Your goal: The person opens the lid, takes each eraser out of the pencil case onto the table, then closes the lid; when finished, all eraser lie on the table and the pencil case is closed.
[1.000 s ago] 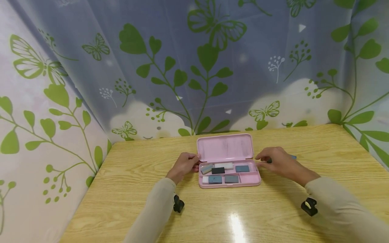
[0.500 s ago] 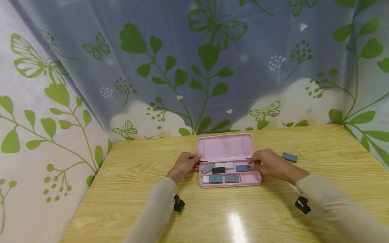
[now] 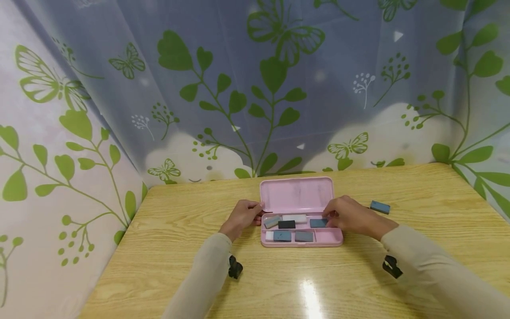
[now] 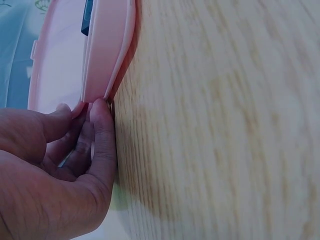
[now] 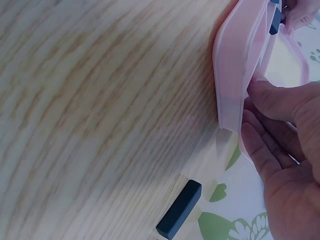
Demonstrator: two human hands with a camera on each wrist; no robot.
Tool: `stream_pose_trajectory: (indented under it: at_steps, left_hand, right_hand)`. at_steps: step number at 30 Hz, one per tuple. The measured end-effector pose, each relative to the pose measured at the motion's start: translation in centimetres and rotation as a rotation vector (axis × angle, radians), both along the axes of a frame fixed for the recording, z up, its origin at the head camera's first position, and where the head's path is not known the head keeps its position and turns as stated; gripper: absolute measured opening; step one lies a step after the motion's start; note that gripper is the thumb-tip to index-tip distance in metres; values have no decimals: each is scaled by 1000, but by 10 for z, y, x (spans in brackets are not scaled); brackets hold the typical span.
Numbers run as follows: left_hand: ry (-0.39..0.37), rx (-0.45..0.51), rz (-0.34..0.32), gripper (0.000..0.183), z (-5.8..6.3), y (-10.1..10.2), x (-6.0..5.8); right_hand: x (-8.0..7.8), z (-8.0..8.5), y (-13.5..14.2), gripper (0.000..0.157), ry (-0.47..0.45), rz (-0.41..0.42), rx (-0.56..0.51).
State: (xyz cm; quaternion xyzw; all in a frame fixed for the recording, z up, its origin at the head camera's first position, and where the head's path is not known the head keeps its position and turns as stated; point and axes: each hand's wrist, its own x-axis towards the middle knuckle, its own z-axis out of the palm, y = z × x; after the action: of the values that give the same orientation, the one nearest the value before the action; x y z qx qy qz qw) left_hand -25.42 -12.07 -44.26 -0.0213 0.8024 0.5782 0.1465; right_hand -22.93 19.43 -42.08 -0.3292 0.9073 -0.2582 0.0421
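A pink pencil case [image 3: 328,237] lies with its lid [image 3: 296,195] folded back. Several erasers sit in it: a black one [image 3: 286,224], a white one [image 3: 294,219], a sleeved one [image 3: 272,221] and some blue-grey ones. My left hand [image 3: 242,217] pinches the case's left end by the hinge; in the left wrist view its fingertips meet the pink corner. Reaching in over the right end, my right hand [image 3: 350,215] has curled thumb and index tips at the right end of a blue eraser [image 3: 317,223]. The right wrist view hides this contact behind the thumb [image 5: 267,95].
Another blue eraser [image 3: 380,207] lies on the wooden table [image 3: 191,274] to the right of the case, beyond the right hand. A patterned curtain [image 3: 239,88] hangs along the table's back edge.
My right hand has come left from beside the case, near the loose eraser, to the erasers inside it. The blue eraser there has shifted slightly toward me. My left hand stays put.
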Motion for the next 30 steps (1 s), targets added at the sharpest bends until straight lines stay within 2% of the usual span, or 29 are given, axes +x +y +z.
stream_pose_trajectory:
  at_steps: [9, 30]
  left_hand:
    - [-2, -16, -2, 29, 0, 1, 0]
    - [-6, -20, -2, 28, 0, 0, 0]
  right_hand:
    - [-1, -4, -4, 17, -6, -5, 19]
    - [0, -10, -5, 12, 67, 51, -1]
